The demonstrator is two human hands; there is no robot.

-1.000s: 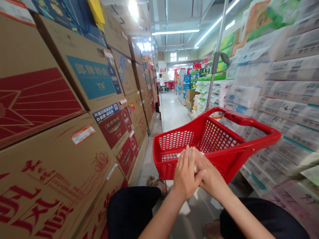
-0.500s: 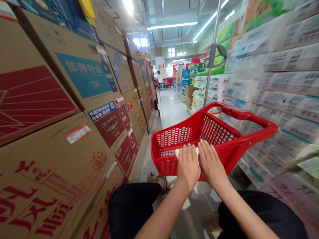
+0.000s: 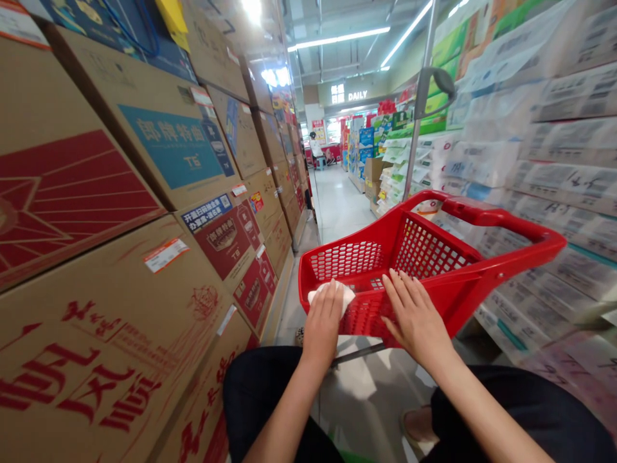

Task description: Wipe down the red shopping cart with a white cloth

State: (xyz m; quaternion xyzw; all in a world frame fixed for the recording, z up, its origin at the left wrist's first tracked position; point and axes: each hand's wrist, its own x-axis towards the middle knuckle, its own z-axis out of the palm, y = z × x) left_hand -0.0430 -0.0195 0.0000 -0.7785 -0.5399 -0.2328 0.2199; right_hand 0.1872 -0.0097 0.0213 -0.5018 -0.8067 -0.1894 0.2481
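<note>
A red plastic shopping basket cart (image 3: 344,257) with perforated walls and a long handle stands in front of me. My left hand (image 3: 324,321) presses a white cloth (image 3: 346,297) against the top rim of its near side, toward the left end; whether it is cloth or tissue I cannot tell for sure. Farther right on that same rim rests my right hand (image 3: 415,312), fingers stretched out and thumb apart, with nothing in it. The cart's grip bar (image 3: 496,217) rises at the right, away from both hands.
Stacked cardboard cartons (image 3: 110,321) line the left side closely. Wrapped tissue packs (image 3: 554,173) are piled on the right. A metal pole (image 3: 415,148) with a grey holder stands behind the cart. Down the aisle floor (image 3: 337,193), a person (image 3: 315,146) sits on a stool.
My left hand has slid left along the rim with the white cloth, away from my right hand. The right hand stays on the rim, its thumb now apart. The view has shifted slightly.
</note>
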